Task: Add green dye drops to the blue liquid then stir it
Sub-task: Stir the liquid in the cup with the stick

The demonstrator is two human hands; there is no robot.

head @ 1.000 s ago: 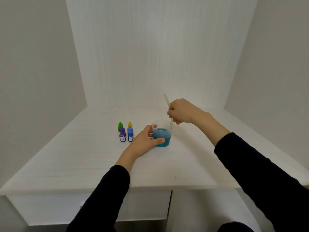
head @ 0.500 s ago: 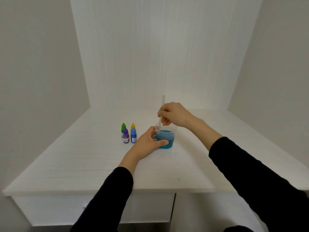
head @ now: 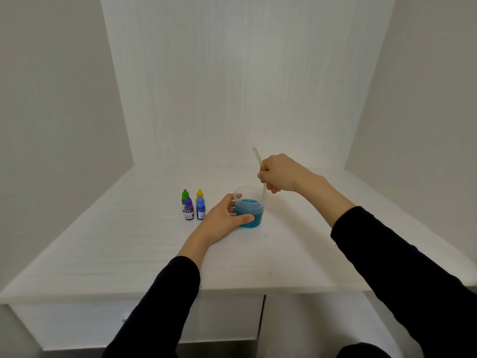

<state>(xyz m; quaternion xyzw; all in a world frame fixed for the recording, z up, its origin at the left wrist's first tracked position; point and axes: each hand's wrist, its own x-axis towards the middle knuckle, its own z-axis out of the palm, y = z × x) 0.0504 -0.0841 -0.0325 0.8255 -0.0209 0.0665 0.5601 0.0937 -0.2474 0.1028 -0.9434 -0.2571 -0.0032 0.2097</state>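
A clear plastic cup [head: 254,211] holding blue-green liquid stands mid-table. My left hand [head: 224,218] grips the cup from its left side, thumb across the front. My right hand [head: 280,173] hovers above and right of the cup, fingers curled round a pale stir stick [head: 258,158]. The stick leans left at its top and its lower end dips into the liquid at the cup's right side. The green dye bottle [head: 185,196] stands capped at the back left of a small bottle group, left of the cup.
A purple bottle [head: 189,209], a blue bottle [head: 200,208] and a yellow bottle [head: 199,194] stand with the green one. The white table [head: 129,249] sits in an alcove with walls on three sides. Its front edge runs below my forearms.
The stick's lower end has swung from the cup's left side to its right side, and my right hand has moved right. My left hand stays on the cup.
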